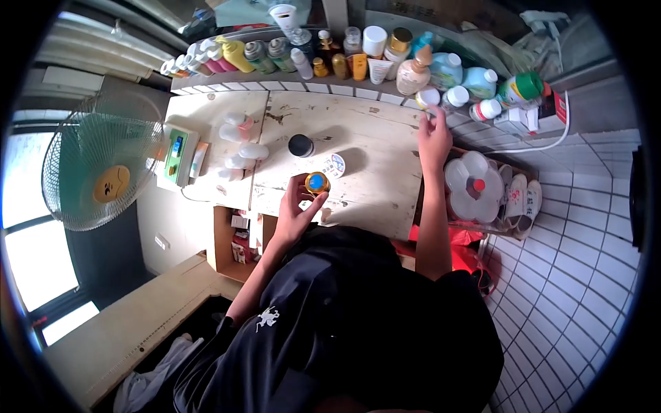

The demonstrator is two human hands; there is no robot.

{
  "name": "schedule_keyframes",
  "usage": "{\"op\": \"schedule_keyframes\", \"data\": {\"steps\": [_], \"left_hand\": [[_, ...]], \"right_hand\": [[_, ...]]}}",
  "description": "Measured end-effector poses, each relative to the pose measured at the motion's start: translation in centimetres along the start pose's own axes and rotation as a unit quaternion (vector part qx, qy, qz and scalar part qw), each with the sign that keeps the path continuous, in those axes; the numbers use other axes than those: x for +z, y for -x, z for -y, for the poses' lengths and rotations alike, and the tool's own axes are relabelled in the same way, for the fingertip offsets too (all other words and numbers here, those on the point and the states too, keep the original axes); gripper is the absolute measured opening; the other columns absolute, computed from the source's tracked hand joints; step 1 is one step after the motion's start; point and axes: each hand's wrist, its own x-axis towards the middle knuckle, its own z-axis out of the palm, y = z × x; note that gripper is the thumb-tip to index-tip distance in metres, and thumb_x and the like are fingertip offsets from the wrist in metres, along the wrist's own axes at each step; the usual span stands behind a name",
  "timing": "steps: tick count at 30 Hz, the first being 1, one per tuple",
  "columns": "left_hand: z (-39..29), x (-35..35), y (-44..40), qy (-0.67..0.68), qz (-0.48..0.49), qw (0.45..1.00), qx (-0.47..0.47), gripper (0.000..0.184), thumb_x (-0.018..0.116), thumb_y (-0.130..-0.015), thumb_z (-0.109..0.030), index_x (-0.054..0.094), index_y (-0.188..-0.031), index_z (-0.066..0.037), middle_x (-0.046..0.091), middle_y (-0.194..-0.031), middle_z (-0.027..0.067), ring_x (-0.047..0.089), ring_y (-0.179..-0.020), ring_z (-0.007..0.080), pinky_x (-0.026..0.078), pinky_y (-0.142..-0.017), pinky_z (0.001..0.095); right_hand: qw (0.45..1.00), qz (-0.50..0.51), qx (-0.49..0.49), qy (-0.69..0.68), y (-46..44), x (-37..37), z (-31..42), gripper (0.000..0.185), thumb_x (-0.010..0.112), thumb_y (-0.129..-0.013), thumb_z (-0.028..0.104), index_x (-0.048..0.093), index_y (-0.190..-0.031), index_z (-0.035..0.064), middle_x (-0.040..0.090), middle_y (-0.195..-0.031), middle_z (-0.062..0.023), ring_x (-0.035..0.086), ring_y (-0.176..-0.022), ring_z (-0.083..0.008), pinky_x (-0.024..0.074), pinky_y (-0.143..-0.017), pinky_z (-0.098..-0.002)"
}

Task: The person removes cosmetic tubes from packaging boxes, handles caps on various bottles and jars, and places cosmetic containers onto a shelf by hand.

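My left hand (297,208) is closed around a small gold-coloured jar (317,183) with a blue top, just above the table's near side. A round white tub (334,166) with printing and a black-lidded jar (301,145) stand on the table beyond it. My right hand (434,138) reaches up to the ledge at the table's back right, fingers apart. Its fingertips are close to a white-capped jar (427,96); whether they touch it I cannot tell. Next to that jar are another white-capped bottle (455,98) and a beige pump bottle (414,73).
Many bottles and tubes line the back ledge (330,87). Pale plastic containers (253,151) and a green-and-white device (176,155) are on the table's left, beside a fan (103,162). A lobed white tray (475,187) and white shoes (523,199) fill a box at right.
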Motion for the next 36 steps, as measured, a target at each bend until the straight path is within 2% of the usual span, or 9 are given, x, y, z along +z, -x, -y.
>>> {"op": "schedule_keyframes", "data": {"steps": [2, 7, 8, 10, 13, 17, 19, 28, 36], "left_hand": [[0.2, -0.4, -0.1, -0.006, -0.028, 0.999, 0.025, 0.050, 0.078, -0.092, -0.018, 0.051, -0.128, 0.005, 0.070, -0.110, 0.0141, 0.068, -0.091, 0.0167, 0.055, -0.085, 0.0316], [0.0, -1.9, -0.7, -0.026, -0.064, 0.996, 0.050, 0.046, 0.081, -0.086, -0.020, 0.061, -0.118, 0.006, 0.075, -0.094, 0.0125, 0.071, -0.083, 0.0153, 0.057, -0.080, 0.0308], [0.1, -2.3, -1.0, -0.025, -0.070, 0.996, 0.051, 0.046, 0.081, -0.086, -0.020, 0.061, -0.118, 0.006, 0.075, -0.094, 0.0125, 0.071, -0.083, 0.0153, 0.057, -0.080, 0.0308], [0.1, -3.1, -1.4, -0.073, -0.070, 0.993, 0.060, 0.048, 0.084, -0.082, -0.023, 0.063, -0.115, 0.005, 0.075, -0.091, 0.0123, 0.072, -0.082, 0.0150, 0.057, -0.079, 0.0305], [-1.3, -4.8, -2.2, -0.086, -0.065, 0.992, 0.058, 0.049, 0.084, -0.082, -0.025, 0.064, -0.114, 0.006, 0.076, -0.095, 0.0125, 0.072, -0.086, 0.0149, 0.057, -0.082, 0.0304], [-2.2, -8.7, -3.6, -0.074, -0.050, 0.992, 0.084, 0.048, 0.083, -0.083, -0.021, 0.063, -0.116, 0.007, 0.075, -0.101, 0.0138, 0.073, -0.094, 0.0161, 0.057, -0.087, 0.0308], [-1.6, -10.4, -4.8, -0.055, -0.084, 0.985, 0.141, 0.047, 0.086, -0.080, -0.021, 0.064, -0.114, 0.003, 0.075, -0.092, 0.0114, 0.072, -0.081, 0.0149, 0.057, -0.077, 0.0294], [-1.5, -20.5, -13.4, -0.083, -0.178, 0.970, 0.144, 0.051, 0.083, -0.086, -0.015, 0.054, -0.125, 0.000, 0.074, -0.105, 0.0160, 0.074, -0.095, 0.0183, 0.059, -0.085, 0.0306], [4.1, -25.9, -27.0, -0.185, -0.266, 0.909, 0.261, 0.045, 0.091, -0.073, -0.024, 0.071, -0.108, -0.002, 0.067, -0.097, 0.0110, 0.068, -0.084, 0.0195, 0.057, -0.074, 0.0328]], "right_hand": [[0.999, 0.050, -0.014, -0.005, 1.7, 0.2, 0.8, 0.026, 0.064, -0.096, 0.011, 0.064, -0.122, 0.0103, 0.072, -0.095, -0.0144, 0.071, -0.087, -0.0326, 0.0540, -0.074, -0.0437], [0.973, 0.183, -0.125, -0.066, 7.6, 2.4, 3.8, 0.026, 0.055, -0.097, 0.004, 0.065, -0.121, 0.0085, 0.070, -0.116, -0.0165, 0.070, -0.101, -0.0354, 0.0558, -0.084, -0.0417], [0.964, 0.190, -0.173, -0.073, 8.7, 3.0, 4.6, 0.029, 0.057, -0.097, 0.006, 0.061, -0.126, 0.0097, 0.069, -0.112, -0.0163, 0.070, -0.096, -0.0362, 0.0559, -0.082, -0.0416], [0.950, 0.294, -0.101, -0.036, 10.7, 4.2, 6.2, 0.038, 0.067, -0.098, 0.021, 0.058, -0.133, 0.0090, 0.065, -0.111, -0.0169, 0.069, -0.093, -0.0360, 0.0545, -0.082, -0.0399], [0.949, 0.257, -0.179, 0.041, 13.1, 6.3, 7.2, 0.074, 0.081, -0.084, 0.041, 0.048, -0.143, 0.0112, 0.057, -0.125, -0.0154, 0.060, -0.115, -0.0350, 0.0519, -0.092, -0.0453], [0.939, 0.280, -0.162, 0.118, 14.7, 8.6, 7.0, 0.084, 0.089, -0.072, 0.034, 0.047, -0.143, 0.0152, 0.054, -0.128, -0.0120, 0.060, -0.112, -0.0369, 0.0556, -0.088, -0.0468], [0.938, 0.276, -0.160, 0.135, 14.9, 9.1, 7.0, 0.085, 0.089, -0.073, 0.034, 0.046, -0.144, 0.0151, 0.053, -0.128, -0.0124, 0.060, -0.113, -0.0367, 0.0555, -0.088, -0.0471], [0.951, 0.245, -0.095, 0.163, 16.4, 11.6, 7.2, 0.079, 0.082, -0.077, 0.021, 0.041, -0.144, 0.0134, 0.052, -0.128, -0.0157, 0.059, -0.115, -0.0385, 0.0549, -0.090, -0.0500], [0.956, 0.223, -0.034, 0.189, 16.9, 13.2, 8.4, 0.076, 0.081, -0.077, 0.016, 0.042, -0.143, 0.0129, 0.050, -0.130, -0.0172, 0.058, -0.116, -0.0427, 0.0546, -0.091, -0.0516]]}}
